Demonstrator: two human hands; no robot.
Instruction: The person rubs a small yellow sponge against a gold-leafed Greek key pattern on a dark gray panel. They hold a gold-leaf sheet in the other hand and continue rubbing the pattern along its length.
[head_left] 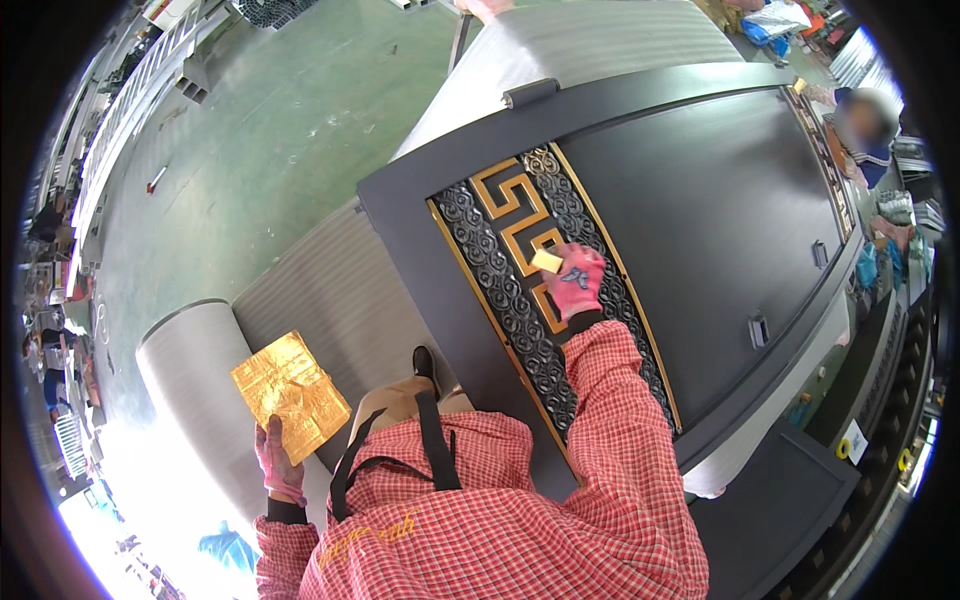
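Observation:
My left hand (279,462), in a pink-palmed glove, grips the lower edge of a crinkled gold foil sheet (290,390), held out beside my body. Over the dark grey door panel (700,190), my right hand (578,282) in a pink glove is closed on a small pale yellow sponge block (546,261). The block lies against the gold Greek-key strip (512,207) and hides part of it. Dark scroll-patterned bands (482,235) run along both sides of the strip, bordered by thin gold edging (612,240).
At the panel's far right end, another person (864,130) reaches toward it with a similar yellow block. A large roll of pale sheeting (190,350) stands at my left. Two small metal brackets (758,330) stick up from the panel. Another dark panel (770,500) lies at lower right.

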